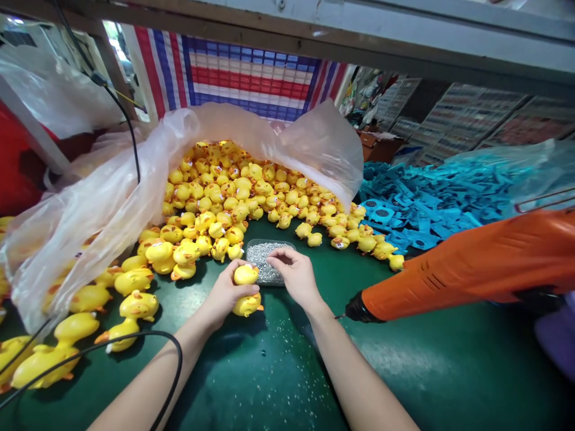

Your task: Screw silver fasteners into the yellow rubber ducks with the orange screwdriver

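Note:
My left hand (224, 293) is closed around a yellow toy duck (247, 305) and holds it just above the green table. Beyond and slightly right of it sits a shallow clear tray (272, 282) full of small silvery metal pieces (265, 254), which look like screws. My right hand (297, 276) is over the tray's right side with thumb and fingers pinched together. Whatever is between those fingertips is too small or hidden to make out.
Many toy ducks (224, 191) spill from a translucent plastic bag (121, 203). Blue plastic parts (431, 197) are heaped at the right. An orange power screwdriver (449, 269) reaches in from the right, tip near my right wrist. A black cable (175, 359) crosses by my left forearm.

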`<action>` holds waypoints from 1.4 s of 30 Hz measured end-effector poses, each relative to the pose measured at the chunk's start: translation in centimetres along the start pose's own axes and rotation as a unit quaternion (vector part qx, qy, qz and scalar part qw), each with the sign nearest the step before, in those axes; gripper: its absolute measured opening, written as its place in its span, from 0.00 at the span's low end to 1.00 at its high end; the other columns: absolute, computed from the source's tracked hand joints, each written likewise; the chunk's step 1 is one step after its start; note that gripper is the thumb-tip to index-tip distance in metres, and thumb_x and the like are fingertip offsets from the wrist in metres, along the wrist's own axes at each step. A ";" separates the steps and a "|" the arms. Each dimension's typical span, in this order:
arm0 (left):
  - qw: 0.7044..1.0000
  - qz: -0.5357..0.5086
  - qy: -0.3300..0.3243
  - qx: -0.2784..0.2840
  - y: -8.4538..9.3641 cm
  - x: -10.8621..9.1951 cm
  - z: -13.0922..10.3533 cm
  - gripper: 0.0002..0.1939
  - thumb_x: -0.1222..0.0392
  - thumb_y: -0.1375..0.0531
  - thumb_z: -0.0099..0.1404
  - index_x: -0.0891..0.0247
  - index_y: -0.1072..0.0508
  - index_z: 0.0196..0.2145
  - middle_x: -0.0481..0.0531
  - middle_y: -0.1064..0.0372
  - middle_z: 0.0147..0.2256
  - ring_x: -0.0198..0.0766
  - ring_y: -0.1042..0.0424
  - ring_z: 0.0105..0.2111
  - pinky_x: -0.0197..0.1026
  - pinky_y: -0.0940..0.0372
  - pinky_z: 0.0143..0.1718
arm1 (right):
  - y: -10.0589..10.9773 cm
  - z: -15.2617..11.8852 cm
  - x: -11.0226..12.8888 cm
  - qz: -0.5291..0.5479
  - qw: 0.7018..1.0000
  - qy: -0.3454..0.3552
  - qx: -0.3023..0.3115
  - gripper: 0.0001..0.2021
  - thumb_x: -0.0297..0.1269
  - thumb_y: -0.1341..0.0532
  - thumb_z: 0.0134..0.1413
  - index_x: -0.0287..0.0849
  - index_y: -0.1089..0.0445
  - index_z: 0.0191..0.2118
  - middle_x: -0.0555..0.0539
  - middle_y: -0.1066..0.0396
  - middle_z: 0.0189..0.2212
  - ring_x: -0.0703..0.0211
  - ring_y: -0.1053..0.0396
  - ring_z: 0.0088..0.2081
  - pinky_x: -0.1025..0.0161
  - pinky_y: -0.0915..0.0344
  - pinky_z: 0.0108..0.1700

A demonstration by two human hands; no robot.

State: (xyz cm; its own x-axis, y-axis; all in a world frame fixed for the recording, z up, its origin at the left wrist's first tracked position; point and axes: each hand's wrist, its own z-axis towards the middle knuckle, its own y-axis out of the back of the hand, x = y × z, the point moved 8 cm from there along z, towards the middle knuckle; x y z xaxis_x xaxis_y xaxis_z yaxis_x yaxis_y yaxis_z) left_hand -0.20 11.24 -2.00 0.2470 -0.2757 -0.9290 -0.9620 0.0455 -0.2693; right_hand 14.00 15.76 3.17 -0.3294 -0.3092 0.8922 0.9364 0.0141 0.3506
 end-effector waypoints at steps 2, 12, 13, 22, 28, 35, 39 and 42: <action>1.000 0.005 -0.003 -0.003 0.0 -0.1 -0.1 0.23 0.63 0.32 0.43 0.61 0.35 0.37 0.42 0.36 0.28 0.30 0.36 0.24 0.33 0.38 0.25 | -0.7 -0.4 0.9 0.026 0.999 0.010 0.037 0.05 0.37 0.35 0.48 0.42 0.26 0.27 0.47 0.24 0.27 0.58 0.29 0.30 0.63 0.33 0.34; 1.000 0.014 -0.016 -0.008 -0.4 -0.8 -0.7 0.23 0.63 0.33 0.42 0.61 0.37 0.36 0.41 0.36 0.27 0.30 0.37 0.24 0.34 0.39 0.27 | -1.6 -1.2 2.9 0.071 0.988 0.067 0.120 0.02 0.32 0.32 0.47 0.45 0.22 0.26 0.50 0.26 0.27 0.61 0.30 0.31 0.63 0.34 0.39; 1.000 0.016 -0.019 -0.009 -0.4 -0.9 -0.7 0.23 0.63 0.33 0.42 0.61 0.37 0.36 0.41 0.36 0.27 0.30 0.38 0.24 0.34 0.39 0.27 | -1.6 -1.2 2.7 0.070 0.988 0.064 0.125 0.02 0.32 0.32 0.47 0.45 0.22 0.26 0.50 0.26 0.26 0.61 0.30 0.31 0.63 0.34 0.39; 0.999 -0.040 0.018 -0.003 -0.1 -0.1 -0.6 0.23 0.65 0.31 0.42 0.60 0.35 0.35 0.42 0.34 0.27 0.30 0.36 0.24 0.35 0.37 0.27 | -1.5 -0.8 1.8 0.116 0.988 0.004 0.106 0.02 0.32 0.30 0.41 0.45 0.22 0.23 0.51 0.27 0.24 0.62 0.32 0.28 0.64 0.35 0.35; 0.980 -0.178 0.091 -0.022 -0.3 1.0 -0.4 0.23 0.58 0.29 0.44 0.62 0.33 0.37 0.47 0.31 0.30 0.34 0.30 0.27 0.37 0.33 0.28 | -2.0 -1.3 2.3 0.132 0.985 0.010 0.112 0.04 0.37 0.29 0.40 0.46 0.22 0.23 0.50 0.27 0.24 0.61 0.32 0.29 0.62 0.35 0.35; 0.989 -0.143 0.016 -0.038 0.1 0.0 -0.3 0.24 0.48 0.31 0.48 0.63 0.33 0.37 0.45 0.33 0.29 0.31 0.32 0.28 0.32 0.38 0.28 | -3.9 -2.7 2.5 0.083 0.981 -0.034 0.173 0.03 0.35 0.29 0.41 0.45 0.22 0.23 0.51 0.30 0.24 0.63 0.34 0.29 0.63 0.36 0.35; 0.993 -0.098 -0.019 -0.058 0.4 -0.9 -0.6 0.24 0.49 0.31 0.47 0.62 0.34 0.36 0.44 0.34 0.28 0.30 0.35 0.28 0.32 0.41 0.28 | -4.0 -2.8 2.2 0.055 0.981 -0.047 0.179 0.02 0.34 0.29 0.41 0.46 0.21 0.22 0.52 0.30 0.23 0.62 0.33 0.28 0.63 0.36 0.35; 0.994 -0.084 -0.030 -0.064 0.4 -1.2 -0.8 0.24 0.49 0.30 0.46 0.61 0.34 0.36 0.43 0.35 0.28 0.31 0.35 0.28 0.33 0.41 0.29 | -3.7 -2.6 2.2 0.053 0.983 -0.041 0.172 0.04 0.37 0.28 0.40 0.46 0.21 0.22 0.51 0.29 0.23 0.62 0.32 0.28 0.63 0.36 0.35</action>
State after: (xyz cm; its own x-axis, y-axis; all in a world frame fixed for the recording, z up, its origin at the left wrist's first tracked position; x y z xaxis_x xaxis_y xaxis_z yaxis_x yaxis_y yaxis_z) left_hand -0.96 10.84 -0.75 0.4079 -0.2107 -0.8884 -0.9127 -0.1204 -0.3905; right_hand 10.10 12.52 3.09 -0.2543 -0.2111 0.9438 0.8744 0.3669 0.3177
